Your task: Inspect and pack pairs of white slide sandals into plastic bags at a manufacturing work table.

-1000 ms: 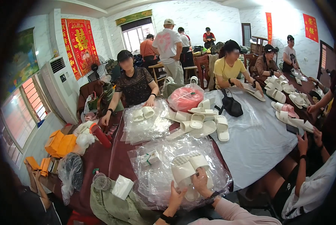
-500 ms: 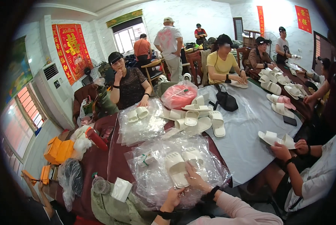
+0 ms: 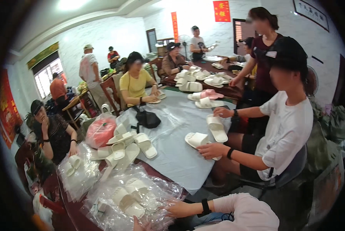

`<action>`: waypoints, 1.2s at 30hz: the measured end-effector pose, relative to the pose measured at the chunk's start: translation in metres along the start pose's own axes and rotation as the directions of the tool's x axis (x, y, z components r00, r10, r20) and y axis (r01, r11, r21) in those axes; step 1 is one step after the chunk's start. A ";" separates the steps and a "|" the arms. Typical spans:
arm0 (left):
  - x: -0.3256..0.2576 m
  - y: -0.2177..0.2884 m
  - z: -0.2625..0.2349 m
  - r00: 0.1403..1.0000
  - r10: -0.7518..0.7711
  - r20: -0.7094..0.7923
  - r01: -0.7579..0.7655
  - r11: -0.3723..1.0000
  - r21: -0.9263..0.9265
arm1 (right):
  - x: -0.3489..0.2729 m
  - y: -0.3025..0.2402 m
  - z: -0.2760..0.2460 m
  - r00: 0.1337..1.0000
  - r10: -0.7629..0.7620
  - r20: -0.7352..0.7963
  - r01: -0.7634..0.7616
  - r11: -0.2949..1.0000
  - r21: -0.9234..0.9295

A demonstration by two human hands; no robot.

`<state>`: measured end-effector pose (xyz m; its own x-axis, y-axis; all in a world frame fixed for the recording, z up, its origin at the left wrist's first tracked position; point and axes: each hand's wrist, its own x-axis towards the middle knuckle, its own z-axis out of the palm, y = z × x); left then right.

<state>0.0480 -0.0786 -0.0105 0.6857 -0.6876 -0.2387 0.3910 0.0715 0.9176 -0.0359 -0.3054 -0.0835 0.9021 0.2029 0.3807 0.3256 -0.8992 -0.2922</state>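
Note:
A pair of white slippers (image 3: 128, 202) lies on a stack of clear plastic bags (image 3: 97, 192) at the near edge of the table. My right hand (image 3: 182, 209) reaches in from the right, its fingers stretched out over the bags beside the right slipper. Of my left hand (image 3: 137, 224) only a little shows at the lower edge, just below the left slipper's end; the rest is out of the picture, so its grip does not show. A small white packet (image 3: 100, 207) rests on the bags to the left.
More white slippers (image 3: 144, 145) and a bag of red material (image 3: 101, 131) stand behind the plastic. A black bag (image 3: 147, 118) sits on the grey sheet (image 3: 176, 154). At right, a seated co-worker (image 3: 284, 131) handles white slippers (image 3: 217, 129). Other people surround the tables.
My view has swung to the right, so the slippers and bags appear farther left and lower. My right hand has come off the slippers to their right side. My left hand is mostly out of view.

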 end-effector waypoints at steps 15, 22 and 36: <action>0.007 0.004 -0.008 0.978 0.105 0.182 -0.103 0.994 -0.021 | 0.022 -0.003 -0.115 0.633 0.754 -0.172 -0.585 0.612 0.532; 0.018 -0.012 -0.020 0.964 0.002 0.267 -0.015 0.999 0.045 | 0.004 0.043 -0.058 0.445 0.658 0.608 -0.767 -0.071 0.638; 0.012 0.013 0.020 0.981 -0.195 0.017 0.188 0.962 0.198 | 0.032 0.024 -0.036 0.508 0.364 0.781 -0.707 -0.340 0.619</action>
<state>0.0490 -0.1007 0.0051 0.5856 -0.7006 -0.4077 0.3835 -0.2037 0.9008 -0.0092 -0.3347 -0.0464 0.7980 0.0788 -0.5975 -0.5738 0.4026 -0.7133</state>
